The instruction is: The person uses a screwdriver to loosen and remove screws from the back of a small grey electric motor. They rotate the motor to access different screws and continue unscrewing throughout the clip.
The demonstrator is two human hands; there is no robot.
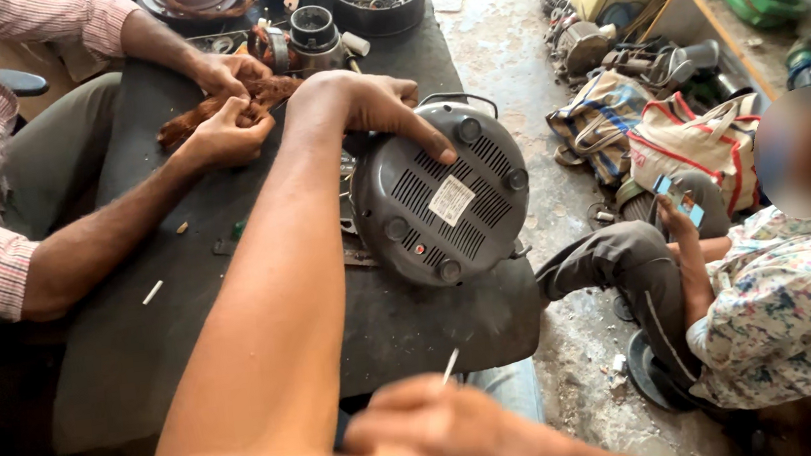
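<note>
On dark worktable [140, 353] | left hand [369, 103] spread on grey appliance base [440, 195] | right hand [426, 444] pinching thin white stick [450, 366]

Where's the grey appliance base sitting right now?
The grey appliance base lies underside-up near the dark worktable's right edge, with the left hand resting on its top rim.

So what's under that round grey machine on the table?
The round grey machine lies bottom-up on the dark table, with the left hand pressing on it. A metal piece pokes out beneath; the rest underneath is covered.
</note>
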